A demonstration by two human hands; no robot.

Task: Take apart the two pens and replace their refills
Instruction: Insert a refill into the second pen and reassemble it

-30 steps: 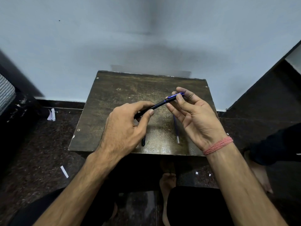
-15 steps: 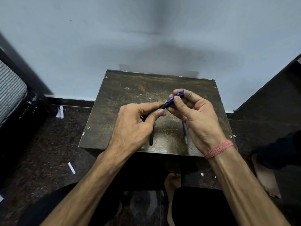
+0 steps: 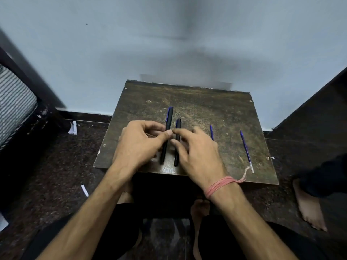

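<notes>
Two black pens with blue clips lie side by side, pointing away from me, on the small dark wooden table (image 3: 197,102). My left hand (image 3: 139,145) pinches the middle of the left pen (image 3: 168,120), thumb across its barrel. My right hand (image 3: 197,154) is blurred, its fingers spread over the shorter right pen (image 3: 176,156), fingertips next to my left thumb. I cannot tell whether they grip it. Two thin blue refills lie to the right. The nearer refill (image 3: 211,131) is partly hidden by my right hand, and the far refill (image 3: 246,151) lies in full view.
The table stands against a pale wall (image 3: 169,44) on a dark stone floor. Paper scraps (image 3: 84,190) lie on the floor at the left. A striped object (image 3: 15,104) is at the far left. Another person's bare foot (image 3: 308,209) rests at the right.
The pen that both hands held up above the table now lies on the table beside the other pen. My right hand has let go of its clip end and dropped over the second pen.
</notes>
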